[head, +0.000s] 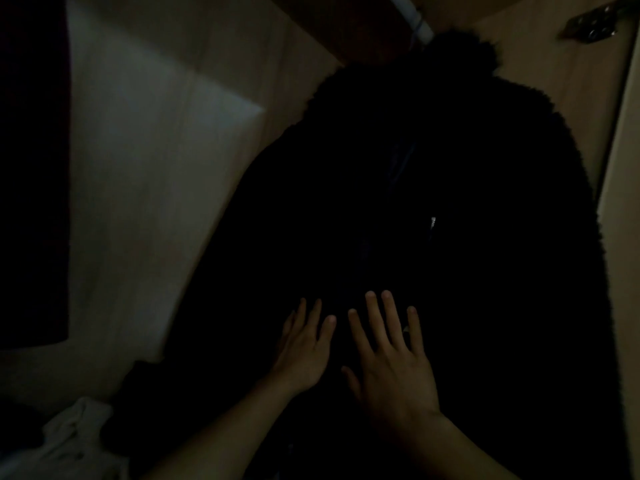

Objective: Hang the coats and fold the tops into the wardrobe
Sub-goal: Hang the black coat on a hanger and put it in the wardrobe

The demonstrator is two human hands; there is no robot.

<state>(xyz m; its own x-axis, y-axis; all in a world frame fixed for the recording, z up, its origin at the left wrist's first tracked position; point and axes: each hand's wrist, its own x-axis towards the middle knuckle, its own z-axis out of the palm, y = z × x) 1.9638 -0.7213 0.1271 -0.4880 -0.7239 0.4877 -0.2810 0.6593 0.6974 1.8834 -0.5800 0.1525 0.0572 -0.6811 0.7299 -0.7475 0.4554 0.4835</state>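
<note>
Now the black coat point(450, 150) hangs up.
My left hand point(304, 351) and right hand point(394, 362) lie flat on it, released; the white top point(76, 434) at lower left looks unfolded.

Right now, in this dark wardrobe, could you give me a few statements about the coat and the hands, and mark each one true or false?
1. The black coat hangs below the rail. True.
2. The left hand and right hand rest on the coat with straight fingers. True.
3. The right hand grips a hanger. False: it holds nothing.
4. The white cloth lies at the lower right. False: it lies at the lower left.
</note>
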